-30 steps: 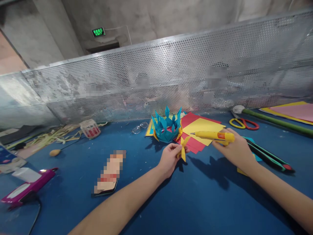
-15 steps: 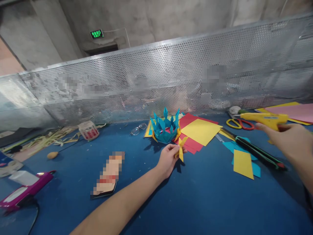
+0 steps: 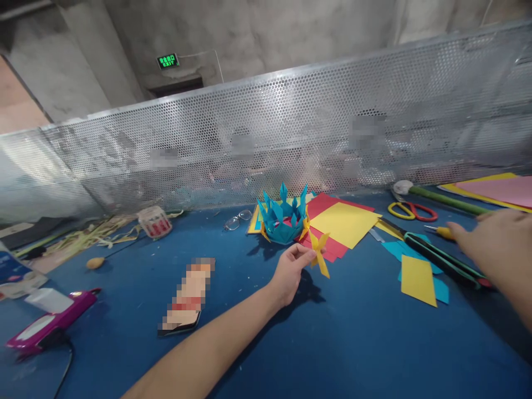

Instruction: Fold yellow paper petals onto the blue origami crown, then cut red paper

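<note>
Blue bench (image 3: 353, 343): left hand (image 3: 288, 274) pinches folded yellow paper (image 3: 321, 258), likely light, crushable, best held centrally; right hand's (image 3: 496, 241) grip, at glue gun (image 3: 444, 231), unclear.

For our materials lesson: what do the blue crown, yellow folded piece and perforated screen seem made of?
Blue crown: apparently matte paper, given its sharp folds. Yellow folded piece in the left hand: likely matte paper too; thin, creased flaps. Perforated screen: probably bare metal, grey with a sheen.
</note>
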`<state>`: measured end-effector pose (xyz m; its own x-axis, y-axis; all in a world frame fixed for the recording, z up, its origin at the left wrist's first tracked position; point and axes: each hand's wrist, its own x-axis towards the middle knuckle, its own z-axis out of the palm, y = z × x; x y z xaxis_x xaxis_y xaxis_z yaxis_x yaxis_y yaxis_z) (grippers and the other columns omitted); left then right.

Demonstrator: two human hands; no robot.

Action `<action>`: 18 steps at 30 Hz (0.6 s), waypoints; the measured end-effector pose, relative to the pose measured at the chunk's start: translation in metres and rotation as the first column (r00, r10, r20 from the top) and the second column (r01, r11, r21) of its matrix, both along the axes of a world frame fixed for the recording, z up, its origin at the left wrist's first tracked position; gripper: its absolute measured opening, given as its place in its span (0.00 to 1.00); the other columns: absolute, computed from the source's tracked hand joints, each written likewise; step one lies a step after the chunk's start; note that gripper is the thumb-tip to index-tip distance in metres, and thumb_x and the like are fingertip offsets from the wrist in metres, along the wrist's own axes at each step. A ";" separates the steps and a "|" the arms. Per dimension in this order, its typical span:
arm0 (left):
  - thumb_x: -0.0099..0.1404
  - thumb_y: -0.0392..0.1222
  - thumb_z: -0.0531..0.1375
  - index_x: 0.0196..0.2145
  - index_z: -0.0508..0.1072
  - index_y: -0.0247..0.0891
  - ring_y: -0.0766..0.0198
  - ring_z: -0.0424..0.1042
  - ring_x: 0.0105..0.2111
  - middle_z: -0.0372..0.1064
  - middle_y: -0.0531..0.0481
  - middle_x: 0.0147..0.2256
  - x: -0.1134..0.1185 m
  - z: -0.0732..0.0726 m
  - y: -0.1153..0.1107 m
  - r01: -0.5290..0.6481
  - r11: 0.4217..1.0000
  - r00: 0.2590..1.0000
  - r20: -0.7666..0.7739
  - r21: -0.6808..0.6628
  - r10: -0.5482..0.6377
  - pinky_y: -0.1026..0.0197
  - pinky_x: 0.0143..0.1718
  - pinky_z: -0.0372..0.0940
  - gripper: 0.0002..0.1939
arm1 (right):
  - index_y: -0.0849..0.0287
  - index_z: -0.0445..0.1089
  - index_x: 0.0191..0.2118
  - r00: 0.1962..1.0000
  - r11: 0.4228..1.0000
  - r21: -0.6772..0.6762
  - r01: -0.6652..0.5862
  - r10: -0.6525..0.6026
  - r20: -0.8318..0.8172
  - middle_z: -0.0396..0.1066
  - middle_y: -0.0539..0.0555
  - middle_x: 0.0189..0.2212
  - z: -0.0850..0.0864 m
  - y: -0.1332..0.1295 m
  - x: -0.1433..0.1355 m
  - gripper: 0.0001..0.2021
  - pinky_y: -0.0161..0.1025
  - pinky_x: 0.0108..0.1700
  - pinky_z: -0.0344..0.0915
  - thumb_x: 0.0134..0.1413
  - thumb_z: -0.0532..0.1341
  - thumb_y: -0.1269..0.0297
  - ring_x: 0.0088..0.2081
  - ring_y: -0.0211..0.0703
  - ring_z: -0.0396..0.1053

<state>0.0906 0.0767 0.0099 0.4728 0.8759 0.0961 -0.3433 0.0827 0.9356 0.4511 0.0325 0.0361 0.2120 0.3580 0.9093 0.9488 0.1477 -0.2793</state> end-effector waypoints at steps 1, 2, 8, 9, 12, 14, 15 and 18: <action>0.69 0.45 0.60 0.51 0.70 0.36 0.58 0.73 0.44 0.69 0.44 0.49 0.000 -0.001 0.000 0.001 1.000 1.000 -0.008 0.007 -0.001 0.50 0.44 0.71 0.15 | 0.54 0.66 0.55 1.000 1.000 -0.002 0.004 -0.004 0.012 0.64 0.59 0.57 -0.002 0.003 -0.014 0.21 0.59 0.54 0.64 0.62 0.60 0.50 0.55 0.55 0.63; 0.69 0.45 0.60 0.50 0.70 0.36 0.58 0.73 0.44 0.70 0.44 0.49 0.000 -0.002 0.001 0.002 1.000 1.000 -0.015 0.012 -0.001 0.51 0.44 0.71 0.15 | 0.56 0.66 0.55 1.000 1.000 -0.017 -0.007 0.008 0.026 0.64 0.58 0.56 -0.004 0.007 -0.030 0.20 0.57 0.54 0.63 0.63 0.60 0.51 0.54 0.53 0.64; 0.69 0.45 0.60 0.51 0.70 0.36 0.58 0.73 0.44 0.70 0.44 0.49 -0.001 -0.005 0.005 0.024 1.000 0.999 -0.025 0.015 -0.024 0.50 0.44 0.71 0.16 | 0.60 0.68 0.47 0.933 0.917 -0.225 -0.330 0.353 0.070 0.70 0.53 0.41 -0.010 0.012 -0.135 0.15 0.41 0.37 0.71 0.64 0.60 0.53 0.36 0.40 0.69; 0.69 0.45 0.60 0.51 0.70 0.36 0.58 0.73 0.44 0.69 0.44 0.49 -0.001 -0.006 0.005 0.030 0.999 0.999 -0.022 0.014 -0.029 0.50 0.44 0.71 0.16 | 0.60 0.68 0.45 0.910 0.890 -0.252 -0.381 0.409 0.071 0.69 0.52 0.38 -0.009 0.008 -0.150 0.14 0.40 0.35 0.70 0.64 0.59 0.53 0.34 0.38 0.68; 0.69 0.46 0.60 0.52 0.70 0.36 0.57 0.73 0.45 0.69 0.44 0.50 -0.002 -0.006 0.006 0.041 0.999 0.999 -0.007 0.011 -0.041 0.50 0.45 0.71 0.16 | 0.59 0.67 0.40 0.848 0.823 -0.290 -0.488 0.526 0.063 0.67 0.50 0.34 -0.007 -0.005 -0.181 0.14 0.37 0.32 0.68 0.63 0.59 0.52 0.31 0.36 0.66; 0.69 0.46 0.60 0.52 0.70 0.36 0.57 0.72 0.45 0.69 0.44 0.50 -0.002 -0.006 0.007 0.047 0.999 0.999 0.005 0.008 -0.047 0.50 0.45 0.71 0.16 | 0.59 0.66 0.38 0.825 0.800 -0.285 -0.527 0.562 0.052 0.66 0.50 0.34 -0.007 -0.011 -0.193 0.15 0.36 0.31 0.67 0.63 0.60 0.51 0.31 0.36 0.66; 0.69 0.46 0.60 0.52 0.70 0.36 0.57 0.72 0.45 0.69 0.44 0.50 -0.002 -0.006 0.007 0.051 0.999 0.999 0.010 0.007 -0.051 0.50 0.45 0.71 0.16 | 0.59 0.66 0.38 0.817 0.793 -0.278 -0.541 0.575 0.048 0.66 0.50 0.34 -0.008 -0.013 -0.196 0.15 0.36 0.31 0.68 0.62 0.60 0.50 0.32 0.36 0.66; 0.69 0.46 0.60 0.52 0.70 0.36 0.57 0.72 0.45 0.69 0.44 0.50 -0.002 -0.006 0.007 0.061 0.998 0.998 0.024 0.007 -0.061 0.49 0.45 0.71 0.16 | 0.59 0.66 0.39 0.792 0.774 -0.255 -0.579 0.608 0.047 0.67 0.51 0.36 -0.012 -0.014 -0.201 0.15 0.38 0.33 0.69 0.62 0.61 0.51 0.34 0.38 0.67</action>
<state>0.0886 0.0838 0.0042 0.5228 0.8449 0.1131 -0.3599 0.0985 0.9278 0.2497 0.0180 0.0243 -0.2133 0.5650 0.7970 0.7197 0.6426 -0.2630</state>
